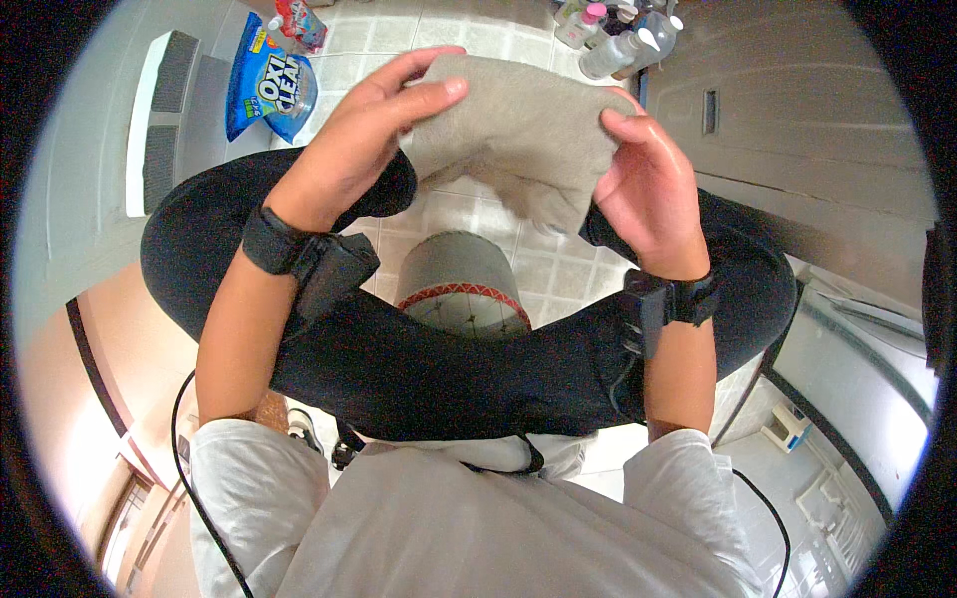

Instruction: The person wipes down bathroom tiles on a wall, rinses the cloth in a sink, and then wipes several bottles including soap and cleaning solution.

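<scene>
A grey-beige cloth (523,112), perhaps a small towel, is held up in front of my knees. My left hand (366,127) pinches its left edge, thumb on top. On the opposite side, my right hand (650,164) grips the right edge with the thumb pressed over it. The cloth sags in the middle, and a fold hangs below on the right. Most fingers of both hands are hidden behind the fabric. Between my legs stands a round grey object (456,276) with a red patterned band, partly covered by my black trousers (448,381).
A blue OxiClean bag (271,86) and a red pouch (300,26) stand on the tiled floor (374,34) at the far left. Several bottles (617,52) are grouped at the far right, beside a panel with a recessed handle (710,111). A white-framed grille (161,123) is on the left.
</scene>
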Tool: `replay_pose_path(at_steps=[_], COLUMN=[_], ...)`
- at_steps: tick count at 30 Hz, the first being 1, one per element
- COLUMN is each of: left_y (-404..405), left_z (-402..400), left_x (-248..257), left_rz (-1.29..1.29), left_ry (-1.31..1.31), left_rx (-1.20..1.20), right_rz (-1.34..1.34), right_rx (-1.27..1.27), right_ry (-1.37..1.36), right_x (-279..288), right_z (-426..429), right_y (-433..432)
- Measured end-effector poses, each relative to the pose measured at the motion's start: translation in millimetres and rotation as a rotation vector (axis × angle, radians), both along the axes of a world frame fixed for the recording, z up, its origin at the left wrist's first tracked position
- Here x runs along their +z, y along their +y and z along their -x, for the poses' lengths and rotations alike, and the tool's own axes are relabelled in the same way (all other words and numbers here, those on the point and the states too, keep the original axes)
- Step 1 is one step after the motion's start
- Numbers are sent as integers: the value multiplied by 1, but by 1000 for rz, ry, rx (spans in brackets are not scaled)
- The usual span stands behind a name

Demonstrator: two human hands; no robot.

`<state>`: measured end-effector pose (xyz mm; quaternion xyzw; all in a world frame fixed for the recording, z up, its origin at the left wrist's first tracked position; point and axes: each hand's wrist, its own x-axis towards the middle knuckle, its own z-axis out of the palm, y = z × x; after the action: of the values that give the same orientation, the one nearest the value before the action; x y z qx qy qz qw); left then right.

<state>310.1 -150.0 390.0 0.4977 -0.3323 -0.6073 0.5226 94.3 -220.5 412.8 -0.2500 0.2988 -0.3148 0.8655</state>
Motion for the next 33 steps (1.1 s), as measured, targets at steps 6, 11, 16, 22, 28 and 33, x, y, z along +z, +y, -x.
replay_pose_path(at_steps=[6,11,16,22,28,33], left_y=[11,15,14,18,1,-58], left_z=[2,-10,-17,-2,-17,-63], left_x=[12,-17,-7,77,133,124], left_rz=[-186,-261,-252,-163,-6,178], left_ry=[520,250,-221,45,-45,-93], left_rx=[-103,-79,-68,4,-117,78], right_rz=[-225,-206,-246,233,740,891], right_rx=[153,196,336,81,228,283], right_ry=[-262,60,114,270,454,468], right_x=[-13,-31,-27,38,101,164], right_z=[4,2,-2,0,-5,-23], right_y=[-2,6,8,14,-31,-65])
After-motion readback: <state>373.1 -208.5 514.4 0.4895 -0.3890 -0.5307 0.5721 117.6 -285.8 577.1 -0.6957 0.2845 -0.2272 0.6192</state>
